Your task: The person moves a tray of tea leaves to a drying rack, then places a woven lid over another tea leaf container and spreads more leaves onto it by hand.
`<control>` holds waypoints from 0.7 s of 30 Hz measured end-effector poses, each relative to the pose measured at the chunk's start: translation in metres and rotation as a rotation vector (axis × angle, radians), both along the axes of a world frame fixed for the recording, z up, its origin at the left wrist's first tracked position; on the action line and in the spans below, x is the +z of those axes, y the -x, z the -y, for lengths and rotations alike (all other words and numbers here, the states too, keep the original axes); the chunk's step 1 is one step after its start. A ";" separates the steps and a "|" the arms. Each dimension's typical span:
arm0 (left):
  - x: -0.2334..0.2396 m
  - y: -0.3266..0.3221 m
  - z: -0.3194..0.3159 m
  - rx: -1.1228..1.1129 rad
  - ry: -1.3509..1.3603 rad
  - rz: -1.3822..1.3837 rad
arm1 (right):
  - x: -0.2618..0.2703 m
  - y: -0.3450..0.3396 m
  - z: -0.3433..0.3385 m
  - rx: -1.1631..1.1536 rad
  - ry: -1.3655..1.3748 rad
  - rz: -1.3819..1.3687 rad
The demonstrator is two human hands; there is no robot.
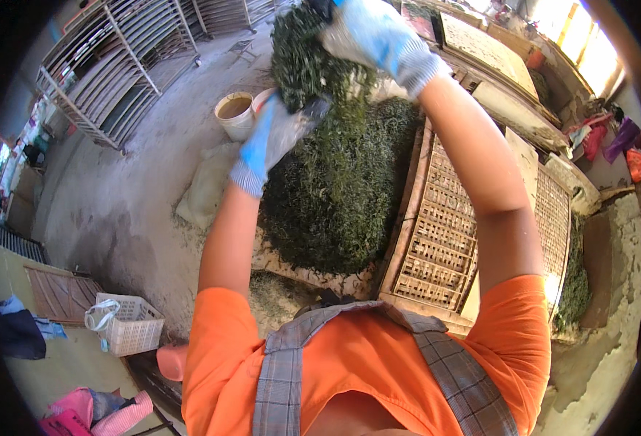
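Note:
My left hand [279, 133], in a blue and white work glove, is blurred at the left side of a raised clump of dark green leaves [304, 60]. At the clump's upper right is my right hand [366, 35], gloved alike and also blurred. Some leaves hang or fall from the clump onto a large heap of green leaves [336, 201] in front of me. Something dark shows at each hand's fingers; the grip of both hands is too blurred to make out.
Right of the heap lies a woven bamboo tray in a wooden frame [435, 234]. Buckets, one a white bucket of brownish contents [234, 111], stand beyond my left hand. A wheeled metal rack [129, 60] is at the upper left, a plastic crate [135, 327] at the lower left.

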State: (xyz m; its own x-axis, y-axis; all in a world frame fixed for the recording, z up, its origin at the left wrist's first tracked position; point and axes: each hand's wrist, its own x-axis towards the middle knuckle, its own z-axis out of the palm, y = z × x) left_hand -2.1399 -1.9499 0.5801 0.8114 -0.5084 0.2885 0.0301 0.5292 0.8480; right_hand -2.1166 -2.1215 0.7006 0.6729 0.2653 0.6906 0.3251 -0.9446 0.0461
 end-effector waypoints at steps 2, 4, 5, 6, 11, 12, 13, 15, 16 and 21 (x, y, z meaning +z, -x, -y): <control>-0.027 0.000 0.010 -0.065 -0.158 0.418 | 0.005 -0.014 -0.005 -0.063 0.019 -0.053; -0.063 -0.012 0.023 -0.248 -0.142 0.412 | -0.036 -0.038 0.006 -0.120 0.437 -0.223; -0.081 -0.017 0.038 -0.383 -0.046 0.177 | -0.068 -0.046 0.017 -0.175 0.790 -0.350; -0.106 -0.010 0.048 -0.574 0.209 -0.521 | -0.098 -0.052 0.027 -0.101 1.010 -0.370; -0.144 -0.048 0.042 -0.021 -0.186 -0.675 | -0.297 0.020 0.054 -0.267 -0.315 -0.629; -0.130 -0.047 0.036 -0.057 -0.152 -0.572 | -0.323 0.044 0.038 -0.410 -0.153 -0.902; -0.114 -0.041 0.035 -0.110 -0.123 -0.469 | -0.382 0.066 0.039 -0.385 -0.061 -1.062; -0.084 -0.022 0.042 0.014 -0.132 -0.420 | -0.417 0.092 0.019 -0.464 0.159 -1.239; -0.093 -0.022 0.037 -0.016 -0.146 -0.465 | -0.417 0.090 0.014 -0.464 0.029 -1.220; -0.198 -0.034 0.006 -0.240 -0.264 -0.520 | -0.403 0.058 0.048 -0.217 -0.582 -0.517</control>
